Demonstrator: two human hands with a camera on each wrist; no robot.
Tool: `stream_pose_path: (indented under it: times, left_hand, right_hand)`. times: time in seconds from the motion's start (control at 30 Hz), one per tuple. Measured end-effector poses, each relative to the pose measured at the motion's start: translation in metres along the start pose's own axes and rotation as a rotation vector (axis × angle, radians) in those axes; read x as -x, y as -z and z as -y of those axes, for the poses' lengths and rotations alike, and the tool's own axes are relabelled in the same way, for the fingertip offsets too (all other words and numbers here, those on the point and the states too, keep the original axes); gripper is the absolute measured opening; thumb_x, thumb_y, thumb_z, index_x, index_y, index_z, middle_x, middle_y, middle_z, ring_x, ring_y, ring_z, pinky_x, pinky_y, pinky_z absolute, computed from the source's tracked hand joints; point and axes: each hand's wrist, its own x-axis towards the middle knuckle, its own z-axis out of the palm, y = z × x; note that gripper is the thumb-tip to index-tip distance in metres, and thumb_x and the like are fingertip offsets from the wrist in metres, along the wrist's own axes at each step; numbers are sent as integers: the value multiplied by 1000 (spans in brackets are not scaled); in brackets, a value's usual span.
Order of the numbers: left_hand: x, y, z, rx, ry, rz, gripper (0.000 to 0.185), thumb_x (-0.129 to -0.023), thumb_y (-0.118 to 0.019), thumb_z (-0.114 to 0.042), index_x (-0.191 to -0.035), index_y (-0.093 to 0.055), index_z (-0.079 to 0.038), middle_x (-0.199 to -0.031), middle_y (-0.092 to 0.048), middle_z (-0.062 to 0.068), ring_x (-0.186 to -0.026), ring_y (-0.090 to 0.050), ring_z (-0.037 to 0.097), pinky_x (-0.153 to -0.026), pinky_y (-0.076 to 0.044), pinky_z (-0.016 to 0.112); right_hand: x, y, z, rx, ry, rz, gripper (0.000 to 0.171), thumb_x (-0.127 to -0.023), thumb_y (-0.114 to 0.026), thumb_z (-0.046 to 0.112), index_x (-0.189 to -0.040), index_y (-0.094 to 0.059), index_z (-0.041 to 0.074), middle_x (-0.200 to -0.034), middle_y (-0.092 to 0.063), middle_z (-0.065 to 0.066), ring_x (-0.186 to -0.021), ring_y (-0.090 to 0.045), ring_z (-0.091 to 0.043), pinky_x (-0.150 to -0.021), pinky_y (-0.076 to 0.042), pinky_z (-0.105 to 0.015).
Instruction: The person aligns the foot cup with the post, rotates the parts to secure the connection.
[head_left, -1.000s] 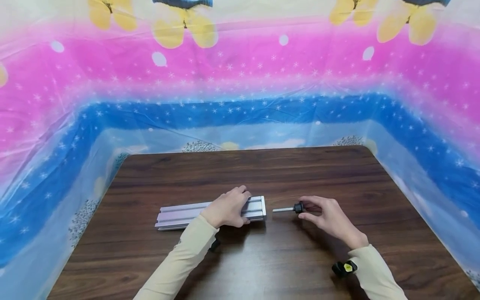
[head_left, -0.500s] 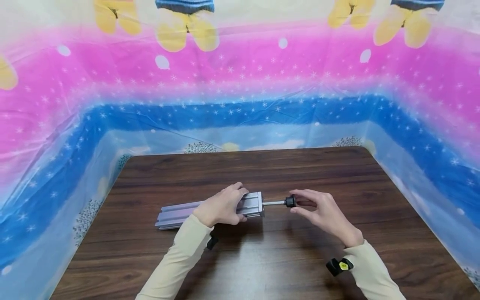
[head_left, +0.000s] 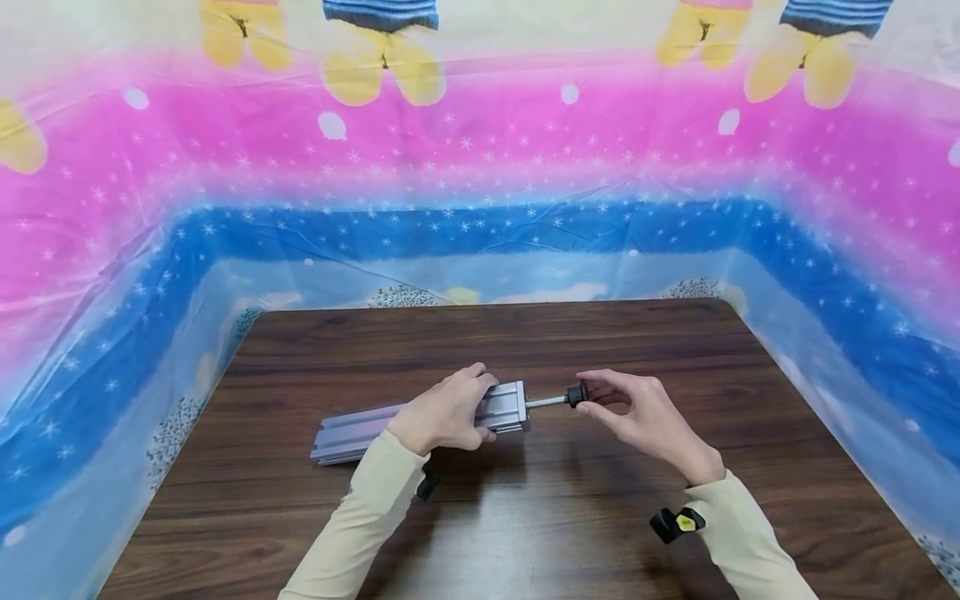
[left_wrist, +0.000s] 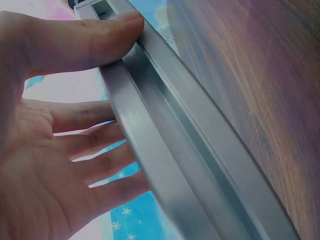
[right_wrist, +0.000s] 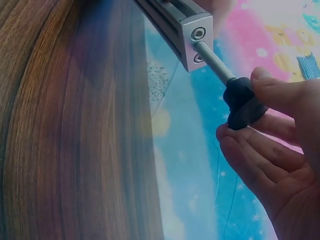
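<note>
A silver aluminium profile (head_left: 360, 433) lies across the dark wooden table (head_left: 525, 517). My left hand (head_left: 480, 407) grips its right end, thumb (left_wrist: 85, 42) on the near side and fingers (left_wrist: 100, 145) over the far side, holding that end slightly raised. My right hand (head_left: 591, 395) pinches the black knob (head_left: 577, 394) of a threaded bolt (head_left: 546, 402). In the right wrist view the bolt's thread (right_wrist: 215, 60) enters a hole in the profile's end face (right_wrist: 197, 42), with the knob (right_wrist: 242, 102) between thumb and fingers (right_wrist: 250, 155).
A colourful plastic sheet (head_left: 480, 208) walls the table on the back, left and right. Black wrist straps show at my right sleeve (head_left: 678, 523) and under my left sleeve (head_left: 427, 485). Bare wood lies in front of and behind the hands.
My right hand carried the bolt left until its tip met the profile's end face. The left hand kept its grip and the profile's right end rose a little.
</note>
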Motion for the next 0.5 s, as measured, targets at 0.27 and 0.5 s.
stream_pose_path:
  times: [0.27, 0.5]
  left_hand:
    - [3, 0, -3, 12, -16, -9, 58, -76, -86, -19, -124, -62, 2, -110, -59, 12, -83, -54, 19, -74, -50, 35]
    - [4, -1, -3, 14, -24, -13, 59, -75, -86, -20, -124, -61, 2, -109, -59, 11, -84, -53, 19, -75, -51, 35]
  right_hand:
    - [3, -2, 3, 28, -131, 13, 32, -98, -66, 33, -119, -72, 9, -91, -76, 4, -76, -69, -3, -67, -57, -28]
    - [1, -5, 4, 3, -280, 17, 38, -101, -56, 49, -102, -74, 16, -72, -71, 5, -65, -67, -11, -61, -53, -27]
